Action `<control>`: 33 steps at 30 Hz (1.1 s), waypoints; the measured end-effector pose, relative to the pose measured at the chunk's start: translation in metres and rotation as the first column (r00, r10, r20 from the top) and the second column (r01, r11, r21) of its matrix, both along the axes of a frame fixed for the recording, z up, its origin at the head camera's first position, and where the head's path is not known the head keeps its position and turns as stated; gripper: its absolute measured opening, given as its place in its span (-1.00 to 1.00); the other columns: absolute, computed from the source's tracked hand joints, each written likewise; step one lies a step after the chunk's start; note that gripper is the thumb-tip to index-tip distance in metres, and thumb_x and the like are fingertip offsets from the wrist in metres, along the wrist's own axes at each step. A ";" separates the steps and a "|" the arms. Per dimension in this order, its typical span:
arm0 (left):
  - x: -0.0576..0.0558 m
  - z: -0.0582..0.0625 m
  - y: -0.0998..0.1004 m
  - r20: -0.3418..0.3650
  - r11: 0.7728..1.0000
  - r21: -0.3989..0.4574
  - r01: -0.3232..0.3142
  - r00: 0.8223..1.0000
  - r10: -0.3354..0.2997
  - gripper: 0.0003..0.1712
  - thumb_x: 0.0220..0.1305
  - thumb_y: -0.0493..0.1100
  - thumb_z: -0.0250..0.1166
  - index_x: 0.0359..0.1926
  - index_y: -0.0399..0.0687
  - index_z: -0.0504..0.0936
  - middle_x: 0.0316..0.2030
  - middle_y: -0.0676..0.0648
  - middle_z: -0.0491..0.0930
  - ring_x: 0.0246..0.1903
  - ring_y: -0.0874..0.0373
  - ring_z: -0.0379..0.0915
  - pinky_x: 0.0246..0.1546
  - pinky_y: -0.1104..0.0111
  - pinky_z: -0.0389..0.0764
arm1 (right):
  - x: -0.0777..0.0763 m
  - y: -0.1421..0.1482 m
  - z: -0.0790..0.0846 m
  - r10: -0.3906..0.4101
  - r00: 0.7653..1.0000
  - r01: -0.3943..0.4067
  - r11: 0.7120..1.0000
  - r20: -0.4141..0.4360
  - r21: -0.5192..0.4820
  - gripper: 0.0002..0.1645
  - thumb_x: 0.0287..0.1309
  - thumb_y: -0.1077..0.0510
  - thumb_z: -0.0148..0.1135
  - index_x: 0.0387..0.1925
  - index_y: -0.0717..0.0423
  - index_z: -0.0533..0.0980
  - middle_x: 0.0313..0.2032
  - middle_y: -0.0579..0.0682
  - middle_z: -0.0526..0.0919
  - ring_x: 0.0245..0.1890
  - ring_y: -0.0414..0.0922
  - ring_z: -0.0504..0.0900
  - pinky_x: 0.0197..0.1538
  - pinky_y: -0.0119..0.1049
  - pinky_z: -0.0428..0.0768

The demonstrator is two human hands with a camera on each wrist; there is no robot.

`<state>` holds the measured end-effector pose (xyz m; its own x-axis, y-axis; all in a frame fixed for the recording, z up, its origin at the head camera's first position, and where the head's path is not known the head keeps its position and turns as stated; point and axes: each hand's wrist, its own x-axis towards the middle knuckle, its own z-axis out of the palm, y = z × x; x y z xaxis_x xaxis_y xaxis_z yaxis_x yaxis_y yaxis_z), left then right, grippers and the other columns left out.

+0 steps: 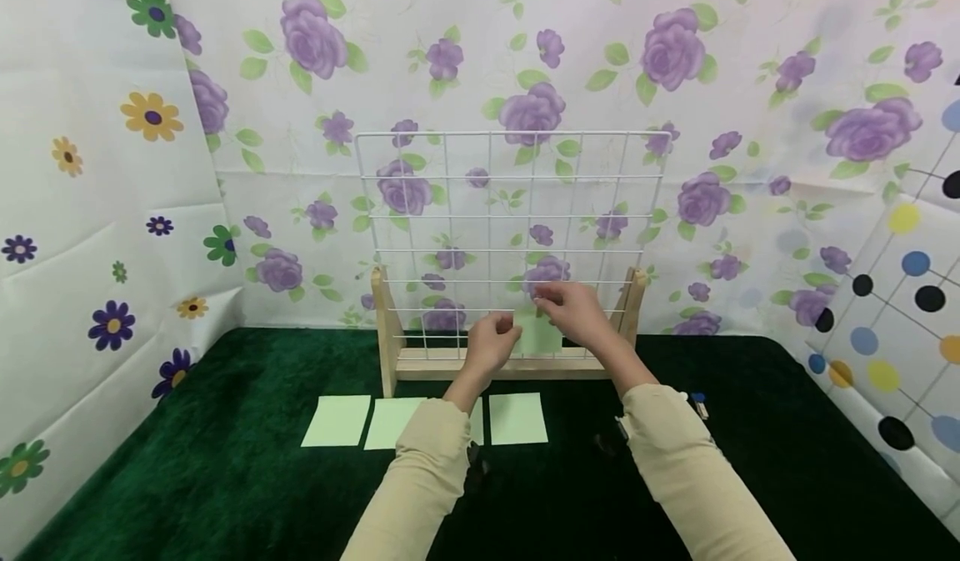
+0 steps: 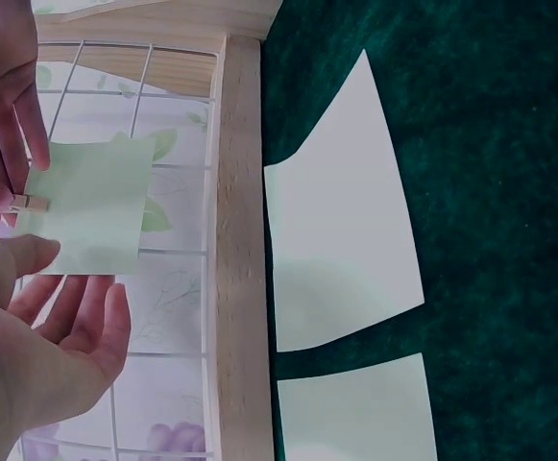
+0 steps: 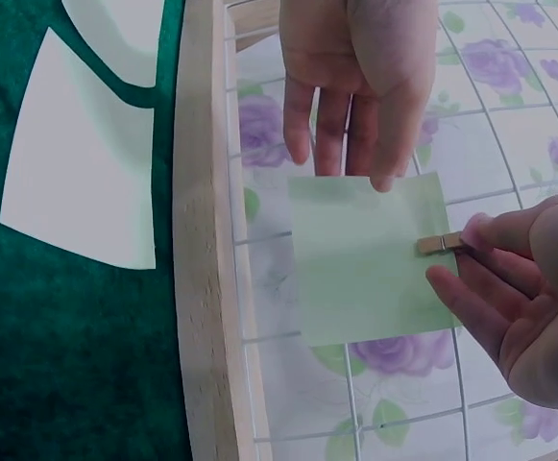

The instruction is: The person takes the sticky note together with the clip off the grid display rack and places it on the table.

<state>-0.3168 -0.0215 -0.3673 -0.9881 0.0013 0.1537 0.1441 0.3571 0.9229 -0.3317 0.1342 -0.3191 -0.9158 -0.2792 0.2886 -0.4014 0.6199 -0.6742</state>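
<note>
A pale green square paper [image 1: 538, 336] lies against the lower part of a white wire grid [image 1: 510, 133]. My left hand [image 1: 489, 346] pinches the paper's left edge, thumb on the front and fingers behind. At the paper's top edge sits a small wooden clothespin [image 3: 440, 243], its jaws over the paper. My right hand [image 1: 577, 315] pinches the clothespin's outer end between thumb and fingers. In the left wrist view the clothespin [image 2: 29, 203] is partly covered by the right fingertips.
The grid stands in a wooden base [image 1: 442, 369] with two uprights. Several pale green papers [image 1: 336, 421] lie in a row on the dark green cloth [image 1: 225, 461], partly behind my left sleeve. Small pale and blue pieces [image 1: 699, 407] lie right of my right forearm. Flowered sheeting hangs behind.
</note>
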 end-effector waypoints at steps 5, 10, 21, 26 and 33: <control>0.000 0.000 0.001 -0.018 1.000 -0.008 -0.028 0.999 0.028 -0.70 0.32 -0.27 0.22 0.01 -0.36 0.58 -0.11 -0.23 0.58 -0.05 -0.08 0.49 -0.07 0.16 0.55 | -0.002 0.002 0.002 0.034 0.999 -0.034 0.999 0.002 0.029 -0.65 0.36 0.23 0.11 0.08 0.35 0.53 -0.01 0.22 0.63 -0.08 0.07 0.64 -0.18 -0.19 0.65; -0.002 -0.003 0.001 -0.011 1.000 -0.003 -0.026 1.000 0.026 -0.74 0.30 -0.31 0.23 -0.03 -0.36 0.59 -0.17 -0.20 0.58 -0.11 -0.05 0.50 -0.13 0.19 0.57 | -0.004 0.001 0.003 0.017 0.999 -0.012 0.995 -0.046 0.104 -0.67 0.35 0.22 0.14 0.05 0.32 0.57 -0.04 0.19 0.65 -0.03 0.08 0.62 -0.08 -0.10 0.62; -0.002 -0.007 0.001 -0.017 0.999 0.028 -0.038 0.999 0.038 -0.80 0.26 -0.32 0.25 -0.12 -0.36 0.63 -0.25 -0.19 0.63 -0.23 -0.02 0.56 -0.27 0.27 0.59 | -0.003 -0.001 -0.001 -0.033 0.982 0.060 0.988 -0.186 0.141 -0.75 0.24 0.20 0.28 -0.10 0.26 0.65 -0.17 0.12 0.71 -0.13 0.03 0.67 -0.13 -0.11 0.62; -0.002 -0.008 0.001 -0.020 0.998 0.032 -0.046 0.999 0.047 -0.80 0.26 -0.32 0.26 -0.13 -0.35 0.64 -0.26 -0.19 0.63 -0.23 -0.01 0.56 -0.26 0.26 0.59 | -0.005 0.002 -0.006 -0.002 0.972 0.027 0.994 -0.235 0.102 -0.80 0.19 0.22 0.32 -0.18 0.24 0.67 -0.23 0.09 0.72 -0.19 -0.01 0.69 -0.18 -0.12 0.62; -0.002 -0.008 0.002 -0.015 0.998 0.036 -0.052 0.999 0.052 -0.78 0.26 -0.32 0.26 -0.10 -0.35 0.63 -0.23 -0.20 0.63 -0.19 -0.04 0.56 -0.22 0.24 0.59 | -0.004 0.000 -0.007 -0.050 0.955 0.092 0.987 -0.293 0.129 -0.88 0.11 0.23 0.38 -0.29 0.18 0.70 -0.31 0.02 0.74 -0.29 -0.05 0.67 -0.26 -0.15 0.60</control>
<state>-0.3187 -0.0198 -0.3750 -0.9841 -0.0557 0.1687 0.1412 0.3314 0.9329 -0.3355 0.1345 -0.3264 -0.8183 -0.2729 0.5059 -0.5172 0.7336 -0.4409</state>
